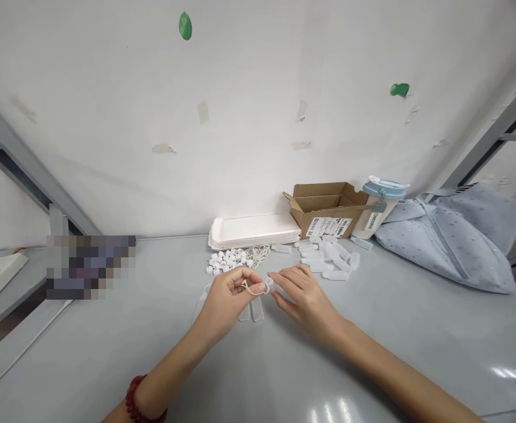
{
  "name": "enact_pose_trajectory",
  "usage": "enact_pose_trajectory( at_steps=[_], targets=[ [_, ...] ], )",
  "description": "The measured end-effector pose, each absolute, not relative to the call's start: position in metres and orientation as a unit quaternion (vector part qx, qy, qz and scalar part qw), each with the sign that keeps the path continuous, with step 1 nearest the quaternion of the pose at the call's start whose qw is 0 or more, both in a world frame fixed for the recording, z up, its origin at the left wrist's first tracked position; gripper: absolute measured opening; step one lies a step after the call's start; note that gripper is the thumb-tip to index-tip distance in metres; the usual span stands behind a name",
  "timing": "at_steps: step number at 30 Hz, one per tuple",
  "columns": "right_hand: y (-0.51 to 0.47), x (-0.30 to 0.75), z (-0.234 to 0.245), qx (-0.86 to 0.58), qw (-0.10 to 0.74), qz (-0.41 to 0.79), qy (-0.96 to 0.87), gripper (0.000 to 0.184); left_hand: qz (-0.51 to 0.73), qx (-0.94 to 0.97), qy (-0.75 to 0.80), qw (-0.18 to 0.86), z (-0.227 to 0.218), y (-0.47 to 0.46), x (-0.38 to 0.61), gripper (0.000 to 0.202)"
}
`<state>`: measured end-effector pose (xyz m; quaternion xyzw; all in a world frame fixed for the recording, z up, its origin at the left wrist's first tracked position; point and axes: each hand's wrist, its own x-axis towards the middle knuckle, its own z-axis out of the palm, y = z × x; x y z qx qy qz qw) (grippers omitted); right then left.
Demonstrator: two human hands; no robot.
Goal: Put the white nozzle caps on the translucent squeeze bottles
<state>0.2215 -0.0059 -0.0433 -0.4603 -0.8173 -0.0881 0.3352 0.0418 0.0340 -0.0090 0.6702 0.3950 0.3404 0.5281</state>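
Observation:
In the head view, my left hand [229, 296] pinches a thin white cord loop [250, 289] between thumb and fingers. A small translucent piece by the left thumb tip is too small to make out. Close beside it, my right hand [301, 292] has its thumb and fingers apart, fingertips near the piece. Below my left hand lie several translucent flat tubes [257, 309], partly hidden. Just beyond the hands sit a pile of small white caps [227, 261] and a tangle of off-white cords [258, 255]. To the right, several translucent tubes [336, 258] lie heaped.
A stack of white envelopes [258, 226] lies against the wall. Right of it stand an open cardboard box [328, 214] and a cup with a blue lid [384, 191]. A light blue cloth bag [447, 247] rests at the right. A white cable [29, 346] crosses the left side.

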Motion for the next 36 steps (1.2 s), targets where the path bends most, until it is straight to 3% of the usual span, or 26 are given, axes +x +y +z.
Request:
enact_pose_trajectory(
  at_steps=[11, 25, 36],
  targets=[
    [-0.007, 0.218, -0.044, -0.412, 0.365, -0.095, -0.83, 0.029, 0.343, 0.662, 0.399, 0.533, -0.009, 0.035, 0.042, 0.013],
    [-0.013, 0.216, -0.043, -0.418, 0.376, -0.058, -0.825, 0.037, 0.344, 0.723, 0.388, 0.457, -0.008, 0.029, 0.042, 0.017],
    [-0.016, 0.21, -0.038, -0.467, 0.441, 0.08, -0.762, 0.028, 0.345, 0.658, 0.359, 0.564, -0.013, 0.038, 0.043, 0.02]
  ],
)
